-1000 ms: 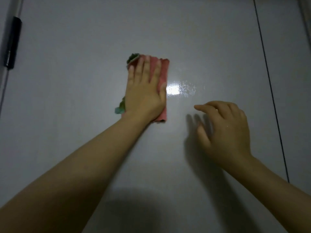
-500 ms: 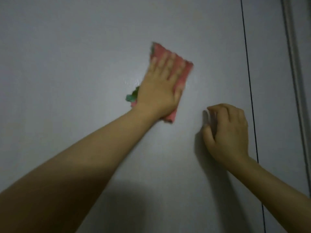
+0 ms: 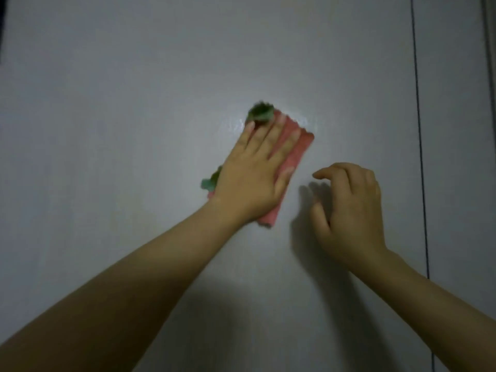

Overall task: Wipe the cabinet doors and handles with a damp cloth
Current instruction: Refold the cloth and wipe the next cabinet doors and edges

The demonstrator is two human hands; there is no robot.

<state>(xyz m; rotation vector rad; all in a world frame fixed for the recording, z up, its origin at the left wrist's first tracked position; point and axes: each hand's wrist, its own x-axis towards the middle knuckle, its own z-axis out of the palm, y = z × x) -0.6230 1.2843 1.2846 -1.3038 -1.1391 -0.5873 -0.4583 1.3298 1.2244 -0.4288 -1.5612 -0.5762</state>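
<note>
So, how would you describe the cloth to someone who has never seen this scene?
Look at the large pale grey cabinet door that fills the view. Near its middle, the left hand presses a folded cloth flat against it. It is pink with green corners, the only coloured thing there.

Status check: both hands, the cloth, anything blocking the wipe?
Left hand flat, pressing pink cloth on cabinet door. Right hand loosely curled, empty, beside it. Nothing in the way.
</note>
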